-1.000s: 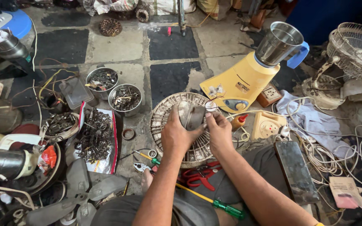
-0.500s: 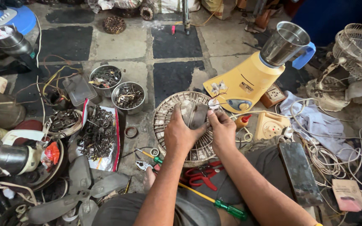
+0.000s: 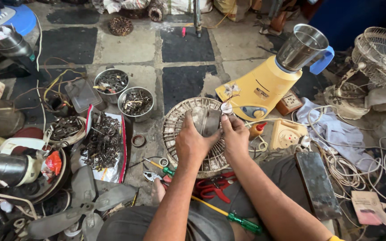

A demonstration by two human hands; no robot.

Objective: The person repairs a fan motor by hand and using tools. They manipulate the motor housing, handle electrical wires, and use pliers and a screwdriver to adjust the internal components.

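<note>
While over fan grille (image 3: 179, 125), metal part (image 3: 205, 119) clamped between left hand (image 3: 192, 143), right hand (image 3: 235, 136) grip.

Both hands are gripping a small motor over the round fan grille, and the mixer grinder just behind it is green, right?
Not quite. In the head view the mixer grinder is yellow, not green. The rest holds: left hand and right hand grip the small motor over the fan grille.

The round metal motor housing (image 3: 205, 119) sits on the circular wire fan guard (image 3: 175, 129) on the tiled floor (image 3: 126, 47); yellow mixer grinder base (image 3: 260, 87) behind-right of it; two steel bowls of small parts (image 3: 135, 103) to its left; red-handled pliers (image 3: 213, 186) in front.
</note>
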